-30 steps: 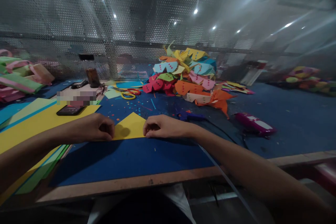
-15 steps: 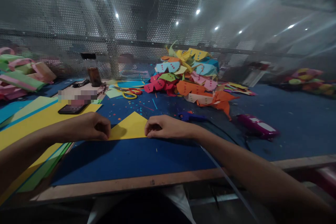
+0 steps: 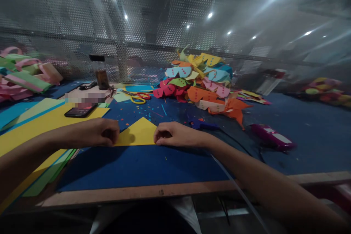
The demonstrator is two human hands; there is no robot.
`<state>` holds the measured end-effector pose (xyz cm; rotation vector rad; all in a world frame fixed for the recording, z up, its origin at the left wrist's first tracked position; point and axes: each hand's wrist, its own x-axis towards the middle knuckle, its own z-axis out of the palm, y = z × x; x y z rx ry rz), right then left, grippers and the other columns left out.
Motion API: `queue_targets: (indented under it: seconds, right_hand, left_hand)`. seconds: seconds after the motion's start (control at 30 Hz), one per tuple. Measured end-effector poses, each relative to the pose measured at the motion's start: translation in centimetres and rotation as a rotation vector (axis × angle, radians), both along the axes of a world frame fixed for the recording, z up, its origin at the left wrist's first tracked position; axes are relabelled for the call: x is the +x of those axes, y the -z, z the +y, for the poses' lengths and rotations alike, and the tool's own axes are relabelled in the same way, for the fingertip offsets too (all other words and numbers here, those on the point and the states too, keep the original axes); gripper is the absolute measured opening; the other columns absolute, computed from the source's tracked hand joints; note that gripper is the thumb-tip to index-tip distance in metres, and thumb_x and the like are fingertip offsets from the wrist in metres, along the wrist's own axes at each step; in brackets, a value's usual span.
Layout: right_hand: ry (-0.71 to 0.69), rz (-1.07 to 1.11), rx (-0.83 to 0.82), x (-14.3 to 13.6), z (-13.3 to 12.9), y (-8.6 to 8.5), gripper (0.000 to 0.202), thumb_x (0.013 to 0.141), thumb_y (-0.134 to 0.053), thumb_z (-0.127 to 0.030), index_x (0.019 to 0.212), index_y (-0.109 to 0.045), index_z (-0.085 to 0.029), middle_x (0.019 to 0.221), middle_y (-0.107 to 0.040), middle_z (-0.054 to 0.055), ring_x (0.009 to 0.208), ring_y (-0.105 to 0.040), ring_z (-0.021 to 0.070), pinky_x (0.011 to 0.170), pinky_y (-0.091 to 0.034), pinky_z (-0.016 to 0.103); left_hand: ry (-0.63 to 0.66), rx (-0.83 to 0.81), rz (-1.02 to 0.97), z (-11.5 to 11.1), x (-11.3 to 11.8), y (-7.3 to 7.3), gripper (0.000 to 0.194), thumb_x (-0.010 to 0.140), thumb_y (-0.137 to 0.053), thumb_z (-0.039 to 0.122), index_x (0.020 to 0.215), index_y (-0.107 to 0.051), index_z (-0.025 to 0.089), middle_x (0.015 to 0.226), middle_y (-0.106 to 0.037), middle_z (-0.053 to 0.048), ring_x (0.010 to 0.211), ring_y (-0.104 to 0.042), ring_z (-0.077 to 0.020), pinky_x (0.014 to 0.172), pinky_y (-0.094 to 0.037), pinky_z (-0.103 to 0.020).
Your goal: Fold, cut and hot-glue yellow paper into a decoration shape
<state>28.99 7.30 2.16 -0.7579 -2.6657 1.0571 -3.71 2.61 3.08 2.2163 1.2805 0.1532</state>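
A yellow sheet of paper (image 3: 141,133) lies on the blue tabletop, its visible part a triangle with the point facing away from me. My left hand (image 3: 104,132) is closed at the paper's left end, thumb and fingers curled together against the bottom edge. At the opposite end, my right hand (image 3: 174,134) pinches the same edge. Both hands cover the paper's side corners. Beyond the paper are yellow-and-red-handled scissors (image 3: 138,99). A blue glue gun (image 3: 203,124) with a dark cord rests past my right hand.
Stacked coloured paper (image 3: 55,124) fills the left side, with a phone (image 3: 79,110) on top. Behind stand a dark-lidded bottle (image 3: 102,76) and a heap of folded paper shapes (image 3: 203,87). A purple device (image 3: 272,138) lies right. Paper scraps dot the table (image 3: 142,168).
The whole view has shifted slightly, so things appear a little further right. Both hands stay at the ends of the yellow paper, with hardly any movement.
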Motion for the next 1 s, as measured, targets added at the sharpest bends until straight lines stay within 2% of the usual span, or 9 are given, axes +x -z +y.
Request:
queue_targets:
  seconds: [0.27, 0.37, 0.6, 0.77, 0.9, 1.0]
  right_hand:
    - [-0.015, -0.007, 0.034, 0.0, 0.1, 0.1, 0.011, 0.091, -0.066, -0.019, 0.099, -0.074, -0.016, 0.098, -0.071, 0.004, 0.087, -0.065, 0.0159, 0.077, -0.049, 0.025]
    - [-0.012, -0.004, 0.034, 0.0, 0.1, 0.1, 0.011, 0.091, -0.067, -0.019, 0.099, -0.074, -0.017, 0.097, -0.071, 0.003, 0.086, -0.065, 0.0156, 0.076, -0.049, 0.025]
    - [-0.005, -0.008, 0.021, 0.0, 0.0, 0.0, 0.011, 0.091, -0.066, -0.018, 0.098, -0.074, -0.017, 0.097, -0.071, 0.004, 0.086, -0.065, 0.0156, 0.077, -0.049, 0.025]
    - [-0.009, -0.003, 0.017, 0.1, 0.1, 0.0, 0.012, 0.091, -0.066, -0.019, 0.099, -0.074, -0.016, 0.097, -0.071, 0.004, 0.086, -0.065, 0.0159, 0.077, -0.049, 0.026]
    - [-0.012, -0.01, 0.021, 0.1, 0.1, 0.1, 0.012, 0.092, -0.066, -0.019, 0.099, -0.074, -0.016, 0.098, -0.071, 0.004, 0.087, -0.065, 0.016, 0.077, -0.049, 0.026]
    - [-0.011, -0.012, 0.021, 0.1, 0.1, 0.1, 0.012, 0.092, -0.066, -0.019, 0.1, -0.074, -0.016, 0.098, -0.071, 0.005, 0.087, -0.065, 0.0158, 0.077, -0.049, 0.026]
  left_hand:
    - [-0.023, -0.071, 0.023, 0.6, -1.0, 0.7, 0.013, 0.079, -0.067, 0.026, 0.086, -0.078, 0.022, 0.085, -0.076, -0.002, 0.078, -0.066, -0.0196, 0.066, -0.046, -0.024]
    - [-0.037, -0.102, 0.009, 0.7, -1.2, 0.6, 0.014, 0.077, -0.07, 0.027, 0.086, -0.079, 0.022, 0.081, -0.076, -0.002, 0.072, -0.066, -0.0195, 0.062, -0.046, -0.024]
    - [-0.033, -0.102, 0.031, 0.2, -1.1, -0.5, 0.015, 0.073, -0.069, 0.019, 0.079, -0.082, 0.025, 0.077, -0.076, 0.0, 0.072, -0.066, -0.0184, 0.065, -0.046, -0.024]
    - [-0.008, -0.102, 0.077, -0.3, -1.4, -1.3, 0.018, 0.074, -0.07, 0.017, 0.085, -0.082, 0.027, 0.077, -0.077, 0.002, 0.073, -0.067, -0.0181, 0.065, -0.045, -0.023]
    - [0.017, -0.095, 0.125, -0.6, -1.1, -1.6, 0.012, 0.084, -0.068, 0.027, 0.088, -0.079, 0.025, 0.082, -0.077, 0.0, 0.076, -0.067, -0.0187, 0.066, -0.045, -0.024]
    - [0.005, -0.056, 0.154, -0.6, -0.5, -1.3, 0.022, 0.09, -0.065, 0.041, 0.084, -0.075, 0.023, 0.076, -0.071, 0.0, 0.068, -0.06, -0.0173, 0.06, -0.039, -0.025]
